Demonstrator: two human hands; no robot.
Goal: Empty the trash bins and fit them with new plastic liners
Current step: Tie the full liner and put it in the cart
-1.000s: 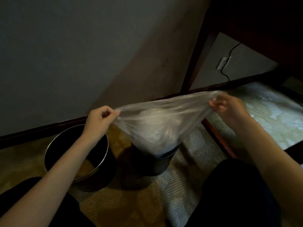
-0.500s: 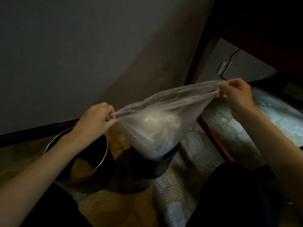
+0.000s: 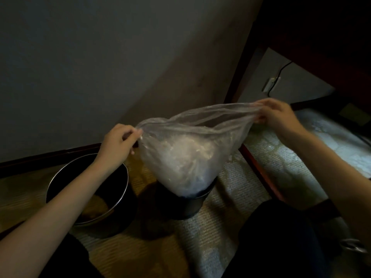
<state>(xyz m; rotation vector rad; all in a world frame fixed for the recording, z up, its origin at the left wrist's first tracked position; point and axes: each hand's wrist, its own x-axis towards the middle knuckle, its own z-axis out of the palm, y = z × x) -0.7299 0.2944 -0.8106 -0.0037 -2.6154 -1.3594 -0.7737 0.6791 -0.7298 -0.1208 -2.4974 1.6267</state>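
Floor (image 3: pixel 230 207): big bin (image 3: pixel 126 177) on the left, metal rim. Just right of it, small bin (image 3: pixel 188 206), with the bottom of a clear, full bag (image 3: pixel 186 155) in its mouth. Left hand (image 3: pixel 118 143) pinches the bag's left top edge. Right hand (image 3: pixel 279 115) grips the right edge, higher. Wall (image 3: pixel 100 67) behind.

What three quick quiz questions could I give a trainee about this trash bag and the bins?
1. True or false: the clear bag is completely out of the small bin.
2. Of the left hand and right hand, which grips the bag's rim? A. left only B. right only C. both
3. Which hand is raised higher?
Key: 1 false, its bottom sits inside the bin; 2 C; 3 right.
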